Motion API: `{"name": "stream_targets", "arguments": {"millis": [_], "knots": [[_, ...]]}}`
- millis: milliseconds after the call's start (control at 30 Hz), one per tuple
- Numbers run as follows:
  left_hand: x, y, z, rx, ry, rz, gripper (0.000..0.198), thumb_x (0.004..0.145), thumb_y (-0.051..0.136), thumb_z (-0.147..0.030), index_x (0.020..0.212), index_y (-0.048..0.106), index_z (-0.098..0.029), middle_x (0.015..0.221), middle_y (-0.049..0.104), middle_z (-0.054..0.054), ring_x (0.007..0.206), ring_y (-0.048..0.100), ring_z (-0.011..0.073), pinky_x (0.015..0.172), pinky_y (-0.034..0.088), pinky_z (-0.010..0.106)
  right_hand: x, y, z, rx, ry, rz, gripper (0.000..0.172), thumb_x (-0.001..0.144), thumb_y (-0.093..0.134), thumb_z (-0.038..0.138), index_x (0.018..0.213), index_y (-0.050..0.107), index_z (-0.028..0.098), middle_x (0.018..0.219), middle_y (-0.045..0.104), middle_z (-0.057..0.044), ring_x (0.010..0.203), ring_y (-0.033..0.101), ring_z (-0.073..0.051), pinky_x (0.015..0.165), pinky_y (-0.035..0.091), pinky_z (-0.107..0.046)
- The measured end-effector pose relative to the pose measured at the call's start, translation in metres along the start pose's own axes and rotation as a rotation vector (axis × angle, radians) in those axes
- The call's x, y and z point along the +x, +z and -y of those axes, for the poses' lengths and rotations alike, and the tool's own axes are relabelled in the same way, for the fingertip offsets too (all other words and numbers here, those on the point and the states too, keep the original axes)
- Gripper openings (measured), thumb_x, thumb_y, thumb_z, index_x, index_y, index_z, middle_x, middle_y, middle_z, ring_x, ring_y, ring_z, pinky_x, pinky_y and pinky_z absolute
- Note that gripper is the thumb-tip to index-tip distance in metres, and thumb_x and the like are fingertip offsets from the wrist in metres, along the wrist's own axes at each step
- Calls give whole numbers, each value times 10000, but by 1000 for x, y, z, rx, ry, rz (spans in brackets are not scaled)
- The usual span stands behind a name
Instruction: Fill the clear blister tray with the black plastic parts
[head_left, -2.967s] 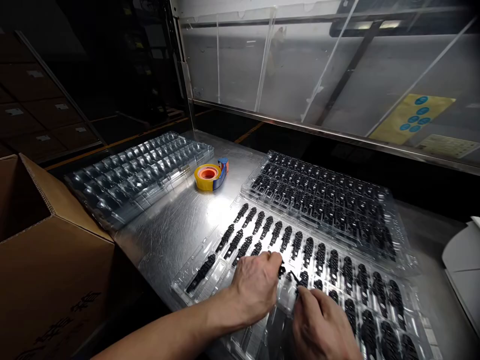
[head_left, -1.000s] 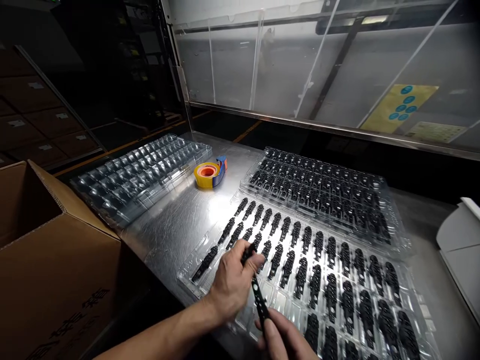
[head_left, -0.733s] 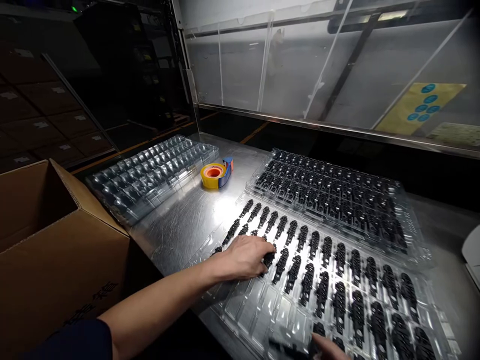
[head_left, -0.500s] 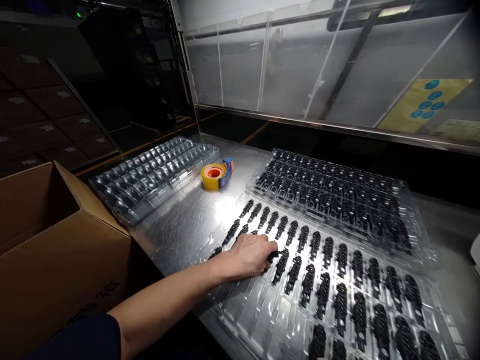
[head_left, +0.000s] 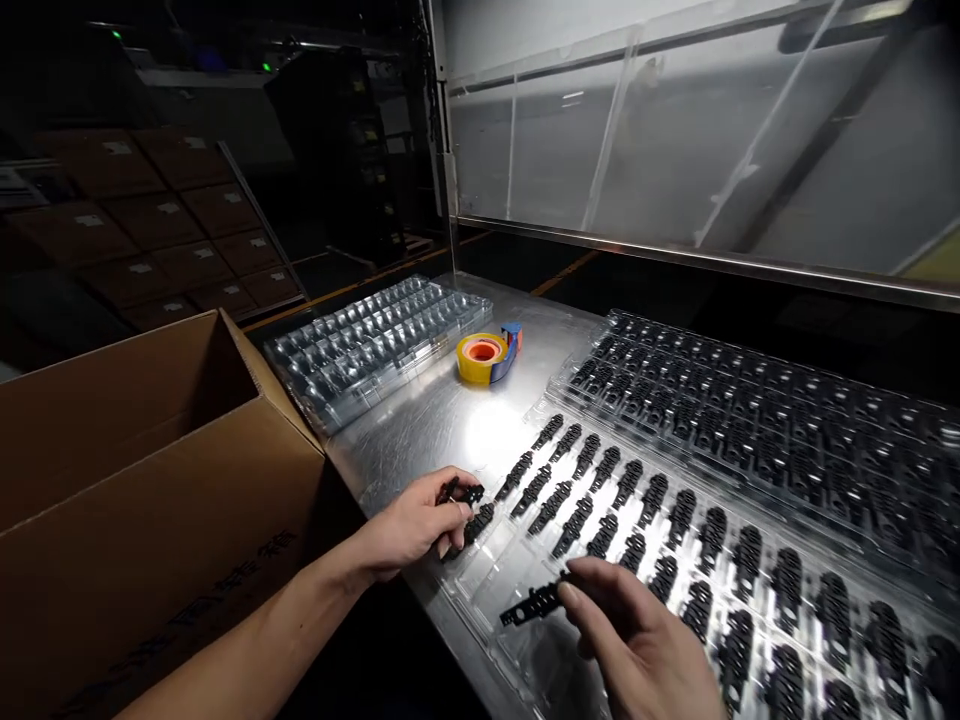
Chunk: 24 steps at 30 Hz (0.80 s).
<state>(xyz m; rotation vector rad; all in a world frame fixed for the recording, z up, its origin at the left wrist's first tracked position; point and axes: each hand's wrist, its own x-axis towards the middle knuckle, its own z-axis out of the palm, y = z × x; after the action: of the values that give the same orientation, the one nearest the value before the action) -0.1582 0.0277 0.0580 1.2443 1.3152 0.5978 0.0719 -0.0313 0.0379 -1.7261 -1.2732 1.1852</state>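
Note:
My left hand point(head_left: 416, 520) is closed around a small black plastic part point(head_left: 466, 493) at the near left corner of a clear blister tray point(head_left: 510, 580). This tray holds rows of black parts point(head_left: 660, 520), and its nearest pockets are bare. My right hand point(head_left: 637, 640) hovers over those pockets and pinches another long black part point(head_left: 534, 604) between thumb and fingers. Both hands lie close together at the front of the metal table point(head_left: 427, 430).
A second clear tray point(head_left: 772, 420) full of black parts lies behind the first. An unfilled stack of clear trays point(head_left: 375, 335) sits at the back left beside a yellow tape roll point(head_left: 484, 357). An open cardboard box point(head_left: 150, 470) stands left of the table. A clear screen point(head_left: 675, 140) rises behind.
The view has swung left. My left hand pulled back from the tray rows to the tray's near left corner with a part. My right hand came back into view holding a black part.

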Motion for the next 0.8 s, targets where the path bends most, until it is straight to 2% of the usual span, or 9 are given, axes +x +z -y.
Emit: {"name": "stream_targets", "arguments": {"millis": [167, 267, 333, 433, 500, 567, 633, 700, 800], "knots": [[-7, -11, 12, -28, -32, -28, 339, 816, 549, -299, 1111, 553, -132, 572, 532, -39, 496, 438, 94, 473, 337, 197, 24, 31, -4, -216, -72, 57, 347, 807, 519, 572, 987, 652, 305, 973, 703, 16, 898, 652, -194, 811, 515, -322], [-5, -16, 16, -13, -10, -61, 302, 805, 546, -249, 1084, 584, -139, 576, 531, -38, 516, 462, 104, 480, 349, 200, 30, 41, -21, -382, -297, -45, 343, 846, 515, 526, 1071, 637, 298, 1055, 651, -16, 889, 633, -202, 759, 530, -338], [-4, -18, 17, 9, 13, -96, 277, 785, 552, -207, 1049, 610, -144, 668, 548, -20, 541, 493, 104, 480, 367, 201, 32, 44, -33, -486, -434, -103, 308, 869, 522, 501, 1060, 649, 296, 1030, 634, -27, 875, 625, -201, 712, 536, -327], [-4, -12, 15, 36, 52, -115, 242, 751, 557, -146, 975, 650, -158, 860, 540, 7, 583, 543, 94, 474, 397, 192, 30, 46, -39, -558, -503, -82, 261, 867, 538, 522, 947, 689, 325, 911, 640, -12, 832, 620, -198, 703, 533, -325], [-6, -4, 13, 38, 75, -86, 221, 752, 567, -137, 953, 655, -164, 855, 542, -1, 570, 566, 94, 463, 408, 188, 24, 48, -32, -442, -436, -102, 285, 858, 541, 560, 949, 689, 334, 917, 655, 4, 830, 620, -187, 731, 528, -318], [-10, 8, 12, 47, 102, -54, 185, 756, 592, -139, 930, 648, -168, 752, 554, -24, 546, 575, 104, 470, 415, 192, 16, 50, -22, -208, -257, -93, 360, 832, 557, 608, 1013, 679, 321, 976, 682, 14, 882, 634, -179, 778, 520, -287], [-13, 19, 14, 74, 149, -53, 154, 730, 634, -109, 869, 649, -171, 712, 578, -24, 633, 602, 129, 564, 451, 209, 11, 52, -11, 13, -55, 3, 464, 764, 615, 651, 1048, 677, 290, 1015, 703, 10, 941, 646, -174, 822, 506, -236], [-16, 27, 20, 179, 325, -119, 142, 727, 637, -69, 830, 656, -166, 756, 607, 2, 728, 596, 145, 655, 457, 228, 8, 53, -3, 133, 52, 96, 506, 700, 668, 663, 1007, 692, 260, 996, 715, -2, 945, 648, -173, 831, 492, -199], [-18, 33, 30, 462, 758, -328, 182, 805, 518, -20, 851, 651, -136, 790, 602, 41, 672, 545, 128, 606, 427, 231, 6, 56, 7, 249, 100, 118, 500, 663, 713, 646, 926, 707, 221, 877, 715, -13, 807, 640, -152, 736, 497, -182]]}}
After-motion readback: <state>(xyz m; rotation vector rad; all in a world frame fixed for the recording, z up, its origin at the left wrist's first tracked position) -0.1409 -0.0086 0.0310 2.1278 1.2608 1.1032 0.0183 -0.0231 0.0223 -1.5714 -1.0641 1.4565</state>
